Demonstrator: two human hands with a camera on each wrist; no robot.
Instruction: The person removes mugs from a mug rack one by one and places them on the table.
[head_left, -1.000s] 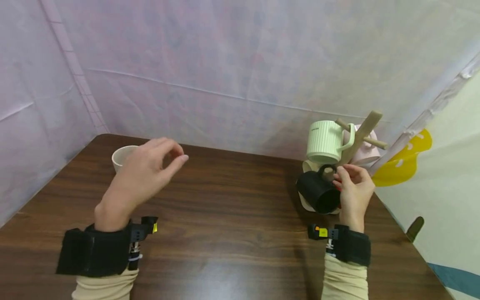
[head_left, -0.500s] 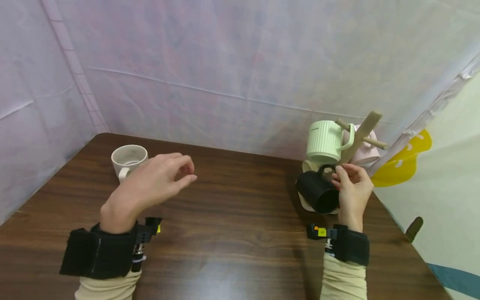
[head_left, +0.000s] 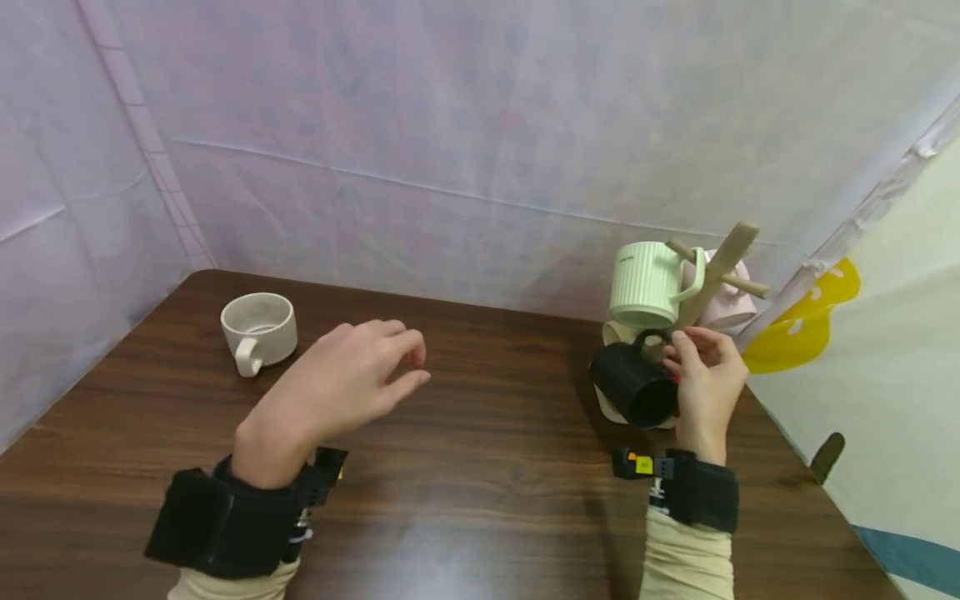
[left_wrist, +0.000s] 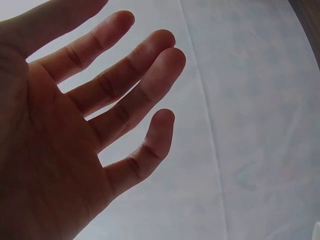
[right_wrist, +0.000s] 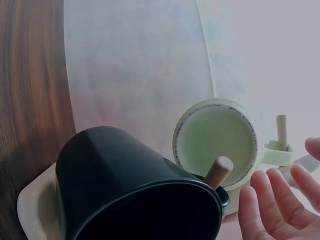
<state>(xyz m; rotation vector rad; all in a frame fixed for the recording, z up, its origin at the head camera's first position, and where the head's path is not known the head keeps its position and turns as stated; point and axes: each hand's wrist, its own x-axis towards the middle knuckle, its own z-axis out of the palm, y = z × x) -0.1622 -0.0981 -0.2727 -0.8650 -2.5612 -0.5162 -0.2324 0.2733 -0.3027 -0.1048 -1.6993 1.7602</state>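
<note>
In the head view I see my left hand [head_left: 348, 385] hovering above the table [head_left: 480, 467] at centre left of the frame, palm down, fingers loosely bent and holding nothing. The left wrist view confirms it: the left hand's fingers [left_wrist: 125, 105] are spread and nearly straight against the pale curtain, nothing between them.

My right hand [head_left: 705, 379] is at the right of the frame, right beside the black mug [head_left: 636, 385]. That mug lies tilted, mouth toward me, its handle over a low peg of the wooden rack [head_left: 716, 271]. My fingertips sit at the handle, but the head view does not let me tell whether they pinch it or only touch it. In the right wrist view the right hand's fingers [right_wrist: 272, 200] are at the lower right, relaxed and fairly straight, with a small gap to the black mug's [right_wrist: 135, 185] rim; a peg [right_wrist: 218, 171] pokes up just past that rim. So I read this hand as unclenched and gripping nothing.

Above the black mug, the green mug [head_left: 651, 283] hangs by its handle on an upper peg; the wrist view shows its round bottom [right_wrist: 216, 142]. A pink mug [head_left: 726, 307] hangs behind the rack. A cream tray [right_wrist: 37, 205] lies under the rack.

A white cup [head_left: 258, 329] stands on the table at the upper left, handle toward me, well apart from my left hand.
</note>
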